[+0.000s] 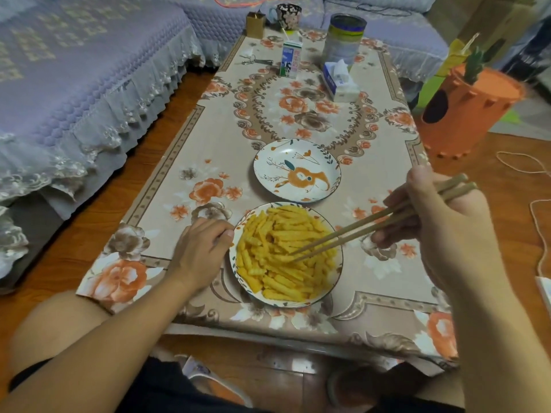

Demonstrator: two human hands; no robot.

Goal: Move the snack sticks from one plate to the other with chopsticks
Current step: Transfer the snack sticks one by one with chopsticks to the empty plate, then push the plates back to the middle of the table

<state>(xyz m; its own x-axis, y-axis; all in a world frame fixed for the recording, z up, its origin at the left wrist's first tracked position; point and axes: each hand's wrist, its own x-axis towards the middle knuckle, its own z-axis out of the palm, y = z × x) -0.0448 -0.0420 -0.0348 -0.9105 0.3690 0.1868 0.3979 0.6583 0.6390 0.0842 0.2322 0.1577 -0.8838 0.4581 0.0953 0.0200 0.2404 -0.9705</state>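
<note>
Head view:

- Near plate: close to the near edge of the surface, about midway between its left and right edges. Heaped with yellow ridged snack sticks.
- Far plate: just beyond the near plate toward the far edge, rims almost touching. Holds no sticks; painted pattern fully visible.
- Right hand: raised above the right side of the surface, fingers wrapped around the chopsticks at the upper half. Tips slightly apart, lowered into the pile right of the plate's middle. No stick seen lifted clear.
- Left hand: resting on the surface at the left rim of the near plate, fingers curled, thumb against the rim. Grip on the rim cannot be confirmed; probably steadying only.
- Far end of the surface: milk carton, tissue box, metal tin, mug.

Handling, as judged:

- Sticks likely light, stiff, dry and brittle; ridges offer some bite to the tips.
- Take one stick near mid-length, tips across the short axis, to avoid pivoting.
- Apply light pressure only; excess force likely to snap the stick.
- Pick from the top layer; tangled sticks beneath may drag neighbours over the rim.
- Transfer not yet begun.
</note>
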